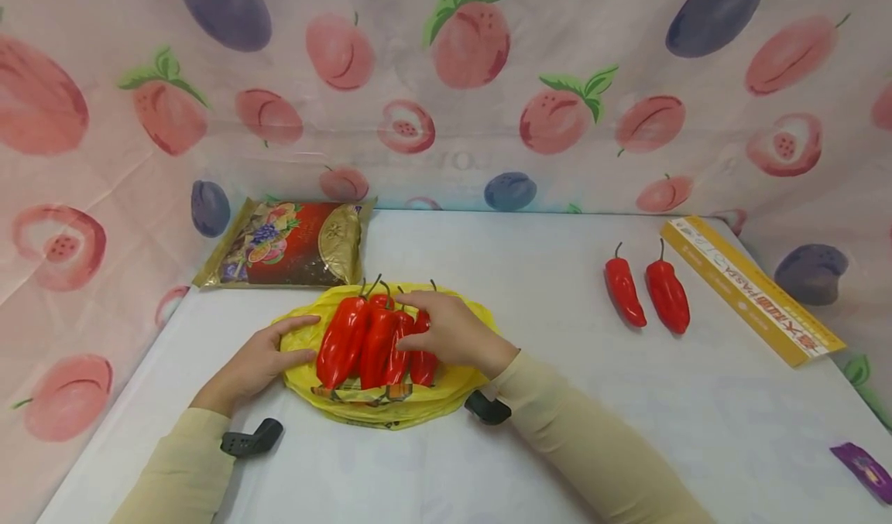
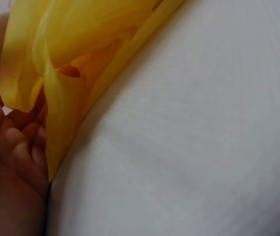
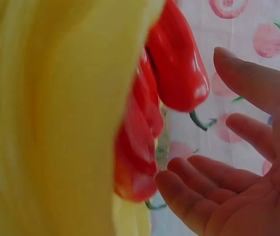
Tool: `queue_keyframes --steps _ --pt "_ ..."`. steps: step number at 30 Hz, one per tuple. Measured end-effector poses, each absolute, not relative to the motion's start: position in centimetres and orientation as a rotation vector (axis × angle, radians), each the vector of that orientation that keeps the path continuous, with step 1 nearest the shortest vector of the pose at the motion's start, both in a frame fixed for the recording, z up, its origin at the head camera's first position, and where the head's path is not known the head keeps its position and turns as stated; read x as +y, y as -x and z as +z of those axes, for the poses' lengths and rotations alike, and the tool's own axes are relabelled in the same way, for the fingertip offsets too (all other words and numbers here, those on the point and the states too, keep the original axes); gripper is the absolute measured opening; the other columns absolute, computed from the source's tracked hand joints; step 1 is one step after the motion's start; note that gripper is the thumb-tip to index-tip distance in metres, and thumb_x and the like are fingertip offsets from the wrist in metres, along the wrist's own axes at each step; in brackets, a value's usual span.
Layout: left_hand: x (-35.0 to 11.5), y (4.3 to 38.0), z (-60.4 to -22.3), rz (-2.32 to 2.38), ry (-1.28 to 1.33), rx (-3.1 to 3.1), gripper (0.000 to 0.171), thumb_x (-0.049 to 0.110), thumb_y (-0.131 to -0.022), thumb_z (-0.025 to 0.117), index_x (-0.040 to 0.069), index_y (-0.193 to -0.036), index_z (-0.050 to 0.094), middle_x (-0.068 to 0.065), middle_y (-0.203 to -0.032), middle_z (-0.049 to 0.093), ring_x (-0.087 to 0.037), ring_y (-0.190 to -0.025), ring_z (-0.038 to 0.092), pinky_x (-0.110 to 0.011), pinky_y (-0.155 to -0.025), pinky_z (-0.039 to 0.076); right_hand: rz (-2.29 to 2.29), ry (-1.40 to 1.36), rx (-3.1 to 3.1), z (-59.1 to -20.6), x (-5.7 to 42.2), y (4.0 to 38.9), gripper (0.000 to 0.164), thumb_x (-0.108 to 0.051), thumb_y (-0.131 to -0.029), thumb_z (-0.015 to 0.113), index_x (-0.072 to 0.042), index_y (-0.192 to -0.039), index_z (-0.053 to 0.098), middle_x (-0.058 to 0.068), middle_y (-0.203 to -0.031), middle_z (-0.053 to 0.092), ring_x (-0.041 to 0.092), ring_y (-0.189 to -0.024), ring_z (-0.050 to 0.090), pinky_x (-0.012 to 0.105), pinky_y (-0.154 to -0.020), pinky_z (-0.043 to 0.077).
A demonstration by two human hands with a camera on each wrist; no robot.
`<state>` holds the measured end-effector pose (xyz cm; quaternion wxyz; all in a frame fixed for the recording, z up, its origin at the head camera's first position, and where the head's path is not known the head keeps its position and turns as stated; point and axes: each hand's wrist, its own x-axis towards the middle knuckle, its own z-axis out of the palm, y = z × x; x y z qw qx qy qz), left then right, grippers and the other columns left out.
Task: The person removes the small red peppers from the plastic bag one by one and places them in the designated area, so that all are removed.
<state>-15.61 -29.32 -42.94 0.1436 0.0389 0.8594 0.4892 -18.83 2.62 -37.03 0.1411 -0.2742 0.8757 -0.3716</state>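
Observation:
A yellow plastic bag [image 1: 390, 414] lies on the white table with its top spread wide. Several glossy red peppers [image 1: 340, 346] with green stems sit upright side by side in it. At the bag's left edge, my left hand [image 1: 261, 361] grips the plastic; in the left wrist view, yellow folds [image 2: 63, 118] partly hide its curled fingers [image 2: 19, 152]. My right hand [image 1: 453, 330] is over the right-hand peppers, thumb and fingers spread. From the right wrist view, nothing lies between them, and a fingertip overlaps the lower pepper [image 3: 136, 167].
Two more red peppers [image 1: 625, 292] lie apart at the right. Beyond them is a long yellow pasta box [image 1: 753, 292] by the patterned cloth. A gold and brown packet [image 1: 289, 245] lies behind the bag. At the right edge is a small purple wrapper [image 1: 864, 470].

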Motion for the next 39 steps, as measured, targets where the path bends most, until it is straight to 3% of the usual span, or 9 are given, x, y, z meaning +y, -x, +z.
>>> queue_keyframes --steps 4,7,15,22,39 --pt "-29.3 15.6 -42.9 1.413 -0.122 2.477 0.064 0.027 -0.092 0.072 0.008 -0.148 0.047 -0.027 -0.155 0.031 -0.049 -0.142 0.022 -0.072 -0.109 0.018 -1.085 0.785 2.513 -37.1 1.7 18.8 0.067 -0.022 -0.088 0.079 -0.013 -0.148 0.051 0.006 -0.141 0.056 0.028 -0.116 0.057 0.038 -0.096 0.052" --pt "-29.3 15.6 -42.9 1.410 -0.119 2.479 0.064 0.028 -0.092 0.072 0.008 -0.148 0.048 -0.027 -0.155 0.031 -0.049 -0.143 0.022 -0.072 -0.110 0.017 -1.069 0.772 2.523 -37.2 1.1 18.9 0.067 -0.023 -0.088 0.079 -0.016 -0.148 0.051 0.002 -0.142 0.056 0.023 -0.127 0.053 0.037 -0.103 0.048" --pt "-29.3 15.6 -42.9 1.388 -0.088 2.471 0.066 0.033 -0.092 0.072 0.009 -0.148 0.047 -0.026 -0.157 0.027 -0.049 -0.143 0.019 -0.073 -0.110 0.017 -1.015 0.690 2.523 -37.7 -0.3 18.9 0.071 -0.024 -0.086 0.081 -0.018 -0.149 0.050 0.001 -0.137 0.058 0.018 -0.114 0.054 0.030 -0.089 0.055" --pt "-29.3 15.6 -42.8 1.392 -0.078 2.469 0.066 0.032 -0.092 0.072 0.009 -0.148 0.047 -0.026 -0.158 0.026 -0.049 -0.144 0.018 -0.073 -0.110 0.016 -0.969 0.736 2.544 -37.8 -1.2 18.8 0.071 -0.026 -0.086 0.081 -0.017 -0.149 0.050 0.001 -0.132 0.060 0.017 -0.110 0.055 0.026 -0.088 0.054" --pt "-29.1 15.6 -42.8 1.369 -0.072 2.476 0.066 0.029 -0.092 0.072 0.010 -0.150 0.046 -0.027 -0.157 0.027 -0.049 -0.142 0.021 -0.073 -0.108 0.020 -1.073 0.715 2.553 -37.6 -1.1 18.6 0.056 -0.027 -0.087 0.080 -0.017 -0.139 0.060 0.001 -0.117 0.055 0.016 -0.103 0.050 0.023 -0.077 0.053"
